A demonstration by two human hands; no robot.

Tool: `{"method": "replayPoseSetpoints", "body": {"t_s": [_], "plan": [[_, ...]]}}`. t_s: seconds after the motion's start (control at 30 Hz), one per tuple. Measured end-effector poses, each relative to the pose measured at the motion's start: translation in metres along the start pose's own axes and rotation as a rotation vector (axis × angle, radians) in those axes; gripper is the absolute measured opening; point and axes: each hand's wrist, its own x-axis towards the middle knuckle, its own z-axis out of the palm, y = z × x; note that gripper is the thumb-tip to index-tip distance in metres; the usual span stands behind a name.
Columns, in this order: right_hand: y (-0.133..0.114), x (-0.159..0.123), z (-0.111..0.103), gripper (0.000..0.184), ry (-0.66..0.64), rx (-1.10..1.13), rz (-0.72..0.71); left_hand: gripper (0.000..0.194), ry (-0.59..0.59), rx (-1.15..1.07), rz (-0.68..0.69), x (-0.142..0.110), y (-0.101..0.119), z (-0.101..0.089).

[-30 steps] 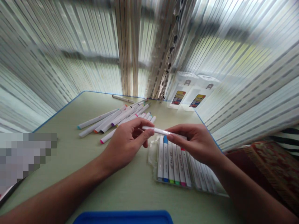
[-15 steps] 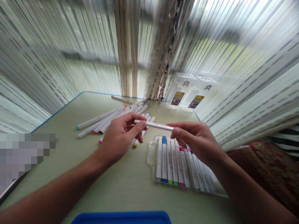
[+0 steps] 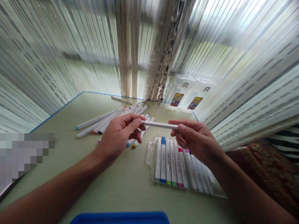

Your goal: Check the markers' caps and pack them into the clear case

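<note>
A white marker pen (image 3: 160, 125) is held level above the table between my two hands. My left hand (image 3: 126, 128) pinches its left end between thumb and fingers, hiding that tip. At the other end, my right hand (image 3: 192, 133) grips the barrel with thumb and forefinger. Below and behind my right hand lies a clear plastic case (image 3: 150, 155) with a row of white markers, several with coloured caps such as blue, green and pink. Loose white markers (image 3: 102, 119) lie in a heap beyond my left hand, partly hidden by it.
Two clear cases with yellow labels (image 3: 184, 101) stand at the table's far right edge. A blue tray edge (image 3: 120, 217) shows at the front. String curtains (image 3: 93, 46) hang along the back and sides. Patterned fabric (image 3: 266, 168) lies at the right.
The marker has shifted slightly to the right, and more of its barrel with a dark ring shows beside my left fingers. Both hands keep hold of it.
</note>
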Motion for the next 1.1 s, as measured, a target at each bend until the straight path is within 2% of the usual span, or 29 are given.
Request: {"method": "replayPoseSetpoints", "body": {"t_s": [0.33,0.53,0.67,0.93,1.1], "plan": [[0.001,0.005,-0.001,0.017,0.120,0.033,0.006,0.020,-0.020,-0.047,-0.034,-0.001,0.001,0.002],[0.001,0.009,-0.002,0.017,0.199,0.049,0.037,0.025,-0.070,-0.052,-0.032,-0.003,0.001,0.002],[0.000,0.010,-0.004,0.017,0.235,0.096,0.084,0.028,-0.127,-0.054,0.014,-0.007,0.002,0.003],[-0.001,0.013,-0.006,0.017,0.285,0.229,0.201,0.035,-0.179,0.144,0.182,-0.014,0.006,0.007],[-0.001,0.013,-0.006,0.014,0.295,0.247,0.226,0.036,-0.167,0.149,0.162,-0.015,0.010,0.008]]}}
